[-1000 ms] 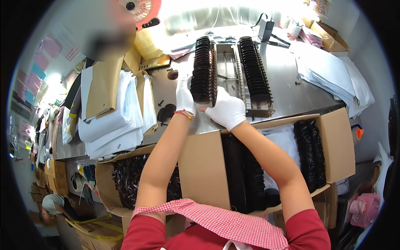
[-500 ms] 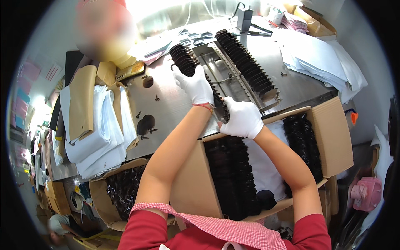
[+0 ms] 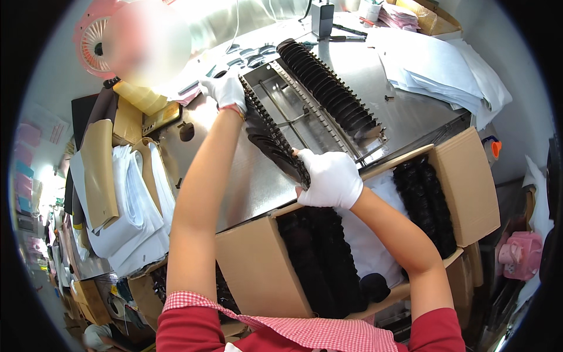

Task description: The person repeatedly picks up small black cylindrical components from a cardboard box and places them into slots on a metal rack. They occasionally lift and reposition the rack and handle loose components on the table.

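A long, narrow rail (image 3: pixel 264 114) lined with dark curved blades or discs slants along the left side of a metal frame (image 3: pixel 287 102). My white-gloved right hand (image 3: pixel 331 179) is closed on the rail's near end, thumb and fingers on either side. At its far end my gloved left hand (image 3: pixel 226 91) is closed round the rail; part of its grip is hidden. Several black discs (image 3: pixel 275 149) hang loosely fanned out below the rail's middle. A second row of black discs (image 3: pixel 331 88) stands along the frame's right side.
An open carton (image 3: pixel 258 264) holding rows of black pieces sits at the table's near edge. Paper stacks lie at left (image 3: pixel 132 199) and right (image 3: pixel 434 70). A pink fan (image 3: pixel 94 44) stands far left, a dark upright box (image 3: pixel 322 20) at the back.
My left hand has moved far and left, from the row's middle to its far end. The left row has tilted, its discs now fanning out. My right hand stays at the near end.
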`<action>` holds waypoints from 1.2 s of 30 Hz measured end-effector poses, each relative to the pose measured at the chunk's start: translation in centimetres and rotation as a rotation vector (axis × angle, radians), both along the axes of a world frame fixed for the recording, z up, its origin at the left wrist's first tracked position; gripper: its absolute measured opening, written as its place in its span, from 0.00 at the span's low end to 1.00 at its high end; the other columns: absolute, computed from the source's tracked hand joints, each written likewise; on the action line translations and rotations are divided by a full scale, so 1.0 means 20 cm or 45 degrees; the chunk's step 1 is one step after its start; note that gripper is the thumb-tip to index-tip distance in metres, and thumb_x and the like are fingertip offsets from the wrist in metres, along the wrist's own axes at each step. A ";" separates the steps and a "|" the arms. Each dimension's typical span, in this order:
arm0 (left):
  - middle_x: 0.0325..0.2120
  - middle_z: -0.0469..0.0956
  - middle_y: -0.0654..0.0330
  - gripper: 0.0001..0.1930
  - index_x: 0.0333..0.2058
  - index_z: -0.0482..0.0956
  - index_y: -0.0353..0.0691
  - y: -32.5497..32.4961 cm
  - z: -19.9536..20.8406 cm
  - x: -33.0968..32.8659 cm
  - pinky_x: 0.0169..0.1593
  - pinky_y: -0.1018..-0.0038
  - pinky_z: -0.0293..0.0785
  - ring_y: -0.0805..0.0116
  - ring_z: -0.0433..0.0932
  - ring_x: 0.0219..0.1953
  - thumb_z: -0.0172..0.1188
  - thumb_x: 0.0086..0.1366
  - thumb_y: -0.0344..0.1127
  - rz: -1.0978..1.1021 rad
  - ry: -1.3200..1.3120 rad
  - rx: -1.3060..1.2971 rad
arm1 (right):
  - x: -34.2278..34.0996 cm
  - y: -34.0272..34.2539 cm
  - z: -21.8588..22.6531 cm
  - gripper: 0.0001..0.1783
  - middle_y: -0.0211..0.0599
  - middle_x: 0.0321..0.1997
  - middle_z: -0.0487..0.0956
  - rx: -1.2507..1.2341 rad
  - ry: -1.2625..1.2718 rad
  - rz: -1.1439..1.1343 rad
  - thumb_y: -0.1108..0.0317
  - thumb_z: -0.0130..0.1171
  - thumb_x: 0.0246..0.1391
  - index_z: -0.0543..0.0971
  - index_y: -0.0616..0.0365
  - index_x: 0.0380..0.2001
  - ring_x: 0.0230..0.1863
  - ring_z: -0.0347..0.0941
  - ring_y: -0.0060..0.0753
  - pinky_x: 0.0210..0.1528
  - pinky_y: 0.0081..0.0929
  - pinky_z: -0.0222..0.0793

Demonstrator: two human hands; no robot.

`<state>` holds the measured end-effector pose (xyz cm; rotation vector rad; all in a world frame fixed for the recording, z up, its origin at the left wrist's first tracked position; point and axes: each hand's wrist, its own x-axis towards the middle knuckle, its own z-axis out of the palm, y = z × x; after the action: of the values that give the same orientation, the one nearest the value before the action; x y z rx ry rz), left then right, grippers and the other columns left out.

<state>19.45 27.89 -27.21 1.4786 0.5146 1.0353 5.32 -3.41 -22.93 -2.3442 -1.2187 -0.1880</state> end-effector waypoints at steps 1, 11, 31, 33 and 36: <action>0.58 0.65 0.45 0.41 0.60 0.57 0.32 0.04 0.01 0.04 0.62 0.65 0.64 0.55 0.66 0.59 0.70 0.50 0.33 -0.002 0.028 0.064 | 0.00 0.00 0.00 0.35 0.38 0.18 0.79 0.010 -0.004 0.001 0.53 0.68 0.36 0.79 0.58 0.50 0.21 0.78 0.44 0.26 0.37 0.75; 0.32 0.77 0.62 0.14 0.44 0.79 0.35 0.15 0.16 0.08 0.40 0.75 0.68 0.73 0.72 0.33 0.57 0.63 0.35 -0.778 0.394 0.088 | 0.02 0.01 0.00 0.37 0.34 0.18 0.78 0.107 -0.090 0.035 0.50 0.72 0.36 0.80 0.57 0.50 0.20 0.77 0.41 0.24 0.34 0.73; 0.45 0.74 0.60 0.12 0.47 0.72 0.43 0.17 0.43 -0.30 0.41 0.62 0.88 0.66 0.79 0.49 0.59 0.70 0.38 -1.883 0.950 -0.328 | 0.03 0.01 -0.02 0.60 0.36 0.18 0.77 0.017 -0.005 0.028 0.54 0.76 0.39 0.56 0.57 0.73 0.18 0.75 0.42 0.23 0.34 0.70; 0.44 0.73 0.61 0.13 0.49 0.72 0.43 0.03 0.45 -0.39 0.41 0.61 0.88 0.64 0.79 0.49 0.61 0.69 0.37 -1.866 0.950 -0.284 | 0.03 0.01 -0.02 0.57 0.35 0.16 0.75 0.010 -0.060 -0.034 0.51 0.74 0.42 0.58 0.58 0.72 0.16 0.73 0.39 0.22 0.33 0.69; 0.42 0.72 0.60 0.14 0.50 0.71 0.44 -0.13 0.51 -0.58 0.42 0.64 0.87 0.64 0.79 0.49 0.61 0.67 0.33 -1.856 1.011 -0.241 | 0.03 0.02 -0.02 0.54 0.37 0.15 0.75 -0.014 -0.044 -0.049 0.50 0.71 0.46 0.57 0.58 0.72 0.15 0.73 0.42 0.22 0.35 0.70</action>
<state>7.94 25.33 -16.95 1.5312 -0.0382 -0.7388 5.96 -2.98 -23.36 -2.3842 -1.1947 -0.2365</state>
